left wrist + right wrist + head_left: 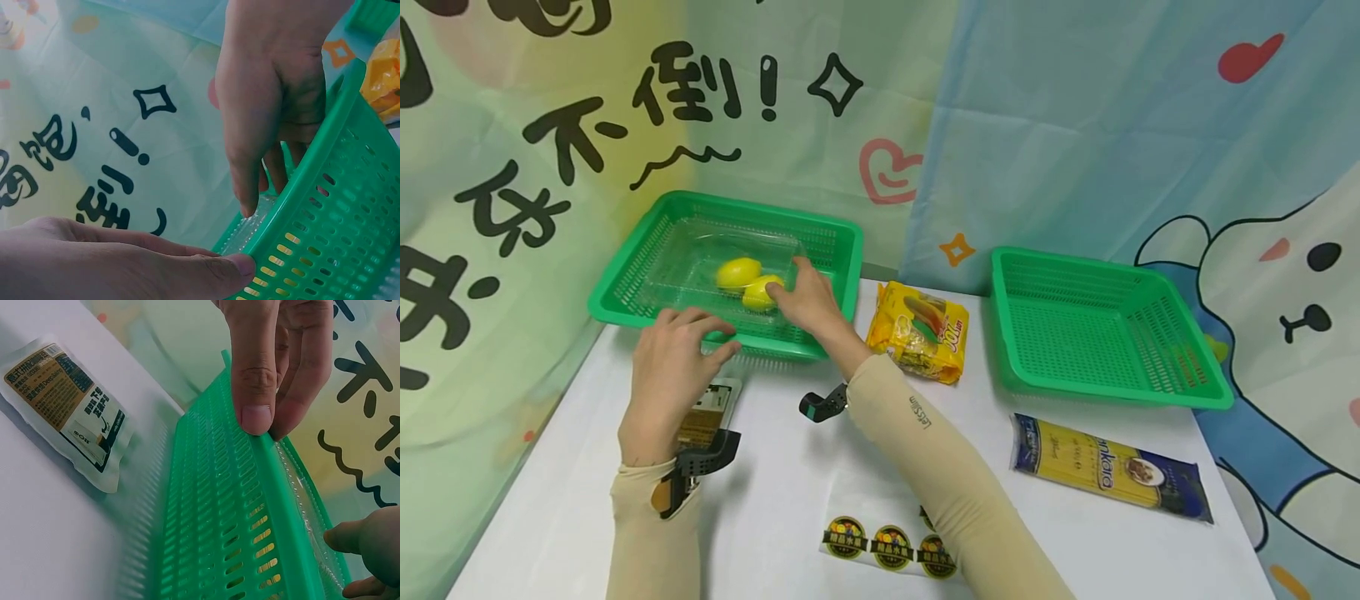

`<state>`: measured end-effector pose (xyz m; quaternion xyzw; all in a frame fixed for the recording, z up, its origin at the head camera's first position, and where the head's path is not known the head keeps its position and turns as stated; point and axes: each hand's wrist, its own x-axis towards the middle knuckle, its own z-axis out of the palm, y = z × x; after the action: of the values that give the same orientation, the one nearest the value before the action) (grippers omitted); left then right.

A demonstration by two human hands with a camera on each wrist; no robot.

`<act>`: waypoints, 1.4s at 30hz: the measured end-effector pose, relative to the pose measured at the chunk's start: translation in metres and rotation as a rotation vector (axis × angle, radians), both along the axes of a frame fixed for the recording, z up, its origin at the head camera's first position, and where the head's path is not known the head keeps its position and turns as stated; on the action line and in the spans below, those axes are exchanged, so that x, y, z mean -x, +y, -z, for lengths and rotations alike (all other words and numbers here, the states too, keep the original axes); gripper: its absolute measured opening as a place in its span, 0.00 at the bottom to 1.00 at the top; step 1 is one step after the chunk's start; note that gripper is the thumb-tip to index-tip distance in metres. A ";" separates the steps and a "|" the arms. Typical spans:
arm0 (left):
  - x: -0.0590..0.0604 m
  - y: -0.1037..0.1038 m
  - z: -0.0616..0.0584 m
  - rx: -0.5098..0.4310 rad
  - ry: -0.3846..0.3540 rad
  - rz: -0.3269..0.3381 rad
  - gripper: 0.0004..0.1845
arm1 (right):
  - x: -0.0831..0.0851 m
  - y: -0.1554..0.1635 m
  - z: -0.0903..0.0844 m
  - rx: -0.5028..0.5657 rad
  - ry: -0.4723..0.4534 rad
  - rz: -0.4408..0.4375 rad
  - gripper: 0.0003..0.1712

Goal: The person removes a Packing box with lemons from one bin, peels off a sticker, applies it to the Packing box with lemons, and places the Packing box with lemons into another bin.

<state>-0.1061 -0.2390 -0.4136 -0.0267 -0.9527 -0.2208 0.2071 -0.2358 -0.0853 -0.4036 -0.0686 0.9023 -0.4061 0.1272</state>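
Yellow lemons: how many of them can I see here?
2, both in the left green basket: one lemon farther left, the other lemon by the right hand. More may be hidden.

I count my two hands (672,367) (812,304), two beige sleeves (653,537) (951,471), two black wrist cameras (709,455) (824,405), two green baskets (760,210) (1060,325), two lemons (739,272) (757,295), one clear plastic box (679,260), one yellow snack bag (917,329), one pasta packet (1105,468), one flat pouch (69,409) and one sticker sheet (872,500) showing four round stickers (892,547), one partly hidden
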 end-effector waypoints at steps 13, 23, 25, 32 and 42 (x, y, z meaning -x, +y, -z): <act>-0.002 0.001 -0.002 -0.008 -0.020 0.003 0.10 | 0.000 -0.005 0.001 0.002 -0.005 0.009 0.41; -0.002 0.001 -0.002 -0.008 -0.009 0.008 0.10 | -0.001 -0.006 0.003 0.024 -0.008 0.048 0.37; -0.002 0.001 -0.002 -0.010 -0.009 0.006 0.10 | 0.000 -0.006 0.004 0.039 -0.005 0.057 0.36; -0.002 0.002 -0.002 -0.011 -0.010 0.008 0.09 | -0.001 -0.006 0.005 0.106 -0.012 0.093 0.33; -0.002 0.002 -0.003 -0.020 -0.024 0.005 0.09 | -0.002 -0.010 0.006 0.247 -0.036 0.203 0.31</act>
<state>-0.1037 -0.2370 -0.4110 -0.0245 -0.9528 -0.2311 0.1955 -0.2341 -0.0949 -0.4093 0.0148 0.8454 -0.5259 0.0921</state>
